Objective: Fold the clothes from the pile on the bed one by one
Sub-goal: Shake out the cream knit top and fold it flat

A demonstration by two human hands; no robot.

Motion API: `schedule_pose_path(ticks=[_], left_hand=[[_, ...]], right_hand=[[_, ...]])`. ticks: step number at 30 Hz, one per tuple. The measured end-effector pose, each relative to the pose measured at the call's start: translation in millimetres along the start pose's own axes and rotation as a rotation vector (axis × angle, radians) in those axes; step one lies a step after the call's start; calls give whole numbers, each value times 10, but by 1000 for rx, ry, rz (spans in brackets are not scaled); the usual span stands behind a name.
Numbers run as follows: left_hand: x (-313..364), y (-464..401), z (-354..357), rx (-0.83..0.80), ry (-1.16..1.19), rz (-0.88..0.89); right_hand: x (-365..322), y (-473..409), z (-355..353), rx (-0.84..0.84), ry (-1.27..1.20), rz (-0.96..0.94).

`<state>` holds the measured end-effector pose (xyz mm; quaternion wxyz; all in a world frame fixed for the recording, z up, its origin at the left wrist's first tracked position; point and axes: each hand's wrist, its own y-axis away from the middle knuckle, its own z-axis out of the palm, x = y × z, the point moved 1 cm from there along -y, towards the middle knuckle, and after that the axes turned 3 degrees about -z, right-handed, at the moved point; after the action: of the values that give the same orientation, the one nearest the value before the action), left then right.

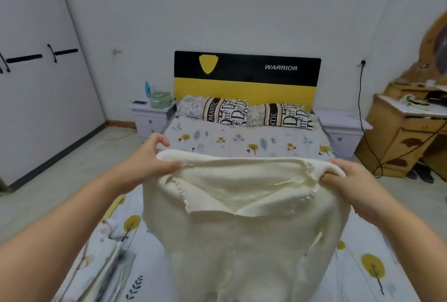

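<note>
A cream knitted top [244, 234] with a collar hangs in the air in front of me, over the bed [242, 142]. My left hand [152, 156] pinches its left shoulder and my right hand [350, 185] grips its right shoulder. The garment's lower part drops out of view at the bottom edge. At the lower left of the bed lies a stack of patterned and pale fabric [106, 270], partly cut off by the frame.
Two printed pillows [217, 109] lean against the black and yellow headboard [246, 76]. A white nightstand [150, 117] stands left of the bed, another [341, 130] right. White wardrobe [36, 84] at left, wooden dresser [406, 127] at right with a black cable.
</note>
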<state>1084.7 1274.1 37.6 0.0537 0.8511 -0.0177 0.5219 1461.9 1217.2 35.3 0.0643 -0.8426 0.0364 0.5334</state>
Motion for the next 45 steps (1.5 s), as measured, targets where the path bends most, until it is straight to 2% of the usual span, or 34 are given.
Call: schedule_pose_path(ticks=[3,7,13,22,25,29,35,40,45], left_hand=[[-68,72,-11,-63,-60,126],[-178,221,2,-3,-143,196],[-410,652,-58,-97,-78,132],[46,1099,-358,-58,210,219],[74,1019,-337,-35,204,225],[-366,709,-16,-15,49,148],[-1364,326,683,-37,-209,41],[-2057,-15,1170,-71,-312,-118],[-2444,-466,1513,-2,-350,-188]], right_hand=[[11,138,-35,15,-4,16],[-9,436,-24,49,14,14],[-116,1039,66,79,68,27],[-548,1481,-130,178,149,-77],[-482,1368,-118,193,126,-66],[4,1104,142,168,119,29],[1216,834,706,85,171,186],[2073,600,1031,44,180,284],[2623,183,1241,33,215,316]])
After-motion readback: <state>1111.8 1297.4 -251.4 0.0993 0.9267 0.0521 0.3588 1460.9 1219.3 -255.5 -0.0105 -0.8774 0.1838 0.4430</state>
